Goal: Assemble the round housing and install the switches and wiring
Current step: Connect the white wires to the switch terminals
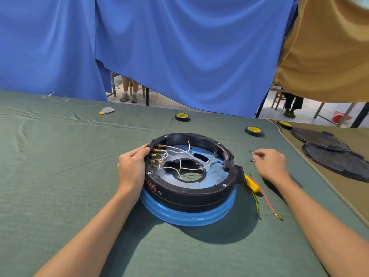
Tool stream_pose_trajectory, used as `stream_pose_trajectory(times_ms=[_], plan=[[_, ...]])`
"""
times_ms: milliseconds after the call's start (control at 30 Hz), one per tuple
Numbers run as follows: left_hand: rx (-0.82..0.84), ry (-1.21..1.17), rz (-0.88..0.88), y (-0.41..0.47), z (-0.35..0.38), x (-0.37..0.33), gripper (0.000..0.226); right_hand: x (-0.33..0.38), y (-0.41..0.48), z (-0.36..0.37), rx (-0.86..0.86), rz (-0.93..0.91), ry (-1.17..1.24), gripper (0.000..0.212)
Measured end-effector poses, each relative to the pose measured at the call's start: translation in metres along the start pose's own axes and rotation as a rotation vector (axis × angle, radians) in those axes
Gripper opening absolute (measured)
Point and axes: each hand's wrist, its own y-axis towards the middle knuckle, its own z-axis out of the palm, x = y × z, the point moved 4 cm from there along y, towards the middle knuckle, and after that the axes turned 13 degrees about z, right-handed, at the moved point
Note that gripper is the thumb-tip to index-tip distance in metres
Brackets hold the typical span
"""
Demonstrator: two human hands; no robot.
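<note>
Two bare hands at work over a counter (60,156) draped in green cloth. Item one: round housing (189,188), a black ring seated on a blue ribbed base, lying flat near the counter's middle, open side up. Inside it, white wires (175,150) loop across a pale blue floor plate around a central round opening; a row of brass-tipped switch terminals (156,156) lines the inner left wall. Left hand (131,168): clasped over the housing's left rim, fingers curled onto the top edge just by the terminals. Right hand (269,164): to the right of the housing, apart from it, fingertips pinched together on a small metal connector (255,155) close above the cloth; two more small connectors lie just beside it. Item two: yellow-handled tool (252,183), on the cloth touching the housing's right-hand tab. Item three: red wire (266,200) and green wire (256,202), loose, beside the tool, nearer the person. Item four: two tape rolls, black with yellow cores, one (182,116) at the far edge, one (254,131) farther right. Item five: two dark round covers (335,158), overlapping, on a tan cloth at far right. Backdrop: blue curtain (179,47) hung behind the counter.
</note>
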Motion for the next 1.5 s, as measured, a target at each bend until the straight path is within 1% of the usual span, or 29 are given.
stream_pose_trajectory(times_ms=[67, 133, 200, 300, 400, 433, 500, 567, 633, 733, 867, 1000, 1067, 1133, 1200, 1333, 1500], plan=[[-0.008, -0.014, 0.002, 0.000, 0.000, 0.000, 0.039, -0.002, 0.007, 0.001, -0.054, 0.098, 0.064, 0.023], [-0.009, -0.027, 0.009, 0.000, 0.000, 0.000, 0.031, -0.002, 0.012, 0.004, -0.050, 0.192, 0.052, 0.026], [-0.006, -0.039, 0.015, -0.001, 0.000, -0.001, 0.025, -0.001, 0.015, 0.009, -0.024, 0.230, 0.002, 0.024], [-0.001, -0.051, 0.017, -0.001, 0.001, -0.002, 0.021, 0.000, 0.017, 0.010, -0.030, 0.254, -0.011, 0.013], [0.000, -0.047, 0.022, 0.000, 0.001, -0.001, 0.020, 0.005, 0.015, 0.005, -0.042, 0.215, -0.011, 0.013], [-0.002, -0.046, 0.022, 0.000, 0.000, 0.000, 0.020, 0.009, 0.013, 0.002, -0.047, 0.171, 0.024, 0.013], [-0.004, -0.042, 0.022, 0.001, 0.000, 0.001, 0.027, 0.019, 0.005, -0.007, -0.026, 0.076, 0.179, 0.012], [-0.005, -0.035, 0.018, 0.001, 0.001, 0.000, 0.034, 0.034, -0.009, -0.020, 0.042, -0.005, 0.371, 0.012], [0.001, -0.038, 0.015, 0.001, 0.001, 0.000, 0.038, 0.049, -0.026, -0.032, 0.141, -0.086, 0.543, 0.011], [0.013, -0.046, 0.014, 0.001, 0.002, 0.000, 0.038, 0.072, -0.053, -0.043, 0.339, -0.169, 0.694, 0.023], [0.006, -0.043, 0.013, -0.001, 0.003, -0.003, 0.034, 0.098, -0.088, -0.042, 0.618, -0.204, 0.721, 0.038], [0.018, -0.026, 0.010, -0.004, 0.004, -0.008, 0.035, 0.123, -0.111, -0.036, 0.861, -0.238, 0.670, 0.055], [0.015, -0.014, 0.013, -0.005, 0.005, -0.011, 0.028, 0.134, -0.121, -0.030, 0.962, -0.201, 0.675, 0.057], [0.012, 0.016, 0.024, -0.006, 0.004, -0.013, 0.019, 0.144, -0.130, -0.021, 1.024, -0.163, 0.659, 0.053], [0.016, 0.031, 0.036, -0.007, 0.003, -0.014, 0.023, 0.153, -0.135, -0.013, 1.026, -0.148, 0.624, 0.043], [0.018, 0.079, 0.048, -0.007, 0.003, -0.016, 0.038, 0.169, -0.147, 0.001, 1.018, -0.078, 0.608, 0.010], [0.017, 0.103, 0.058, -0.008, 0.003, -0.018, 0.046, 0.179, -0.148, 0.008, 0.846, -0.023, 0.562, 0.011]])
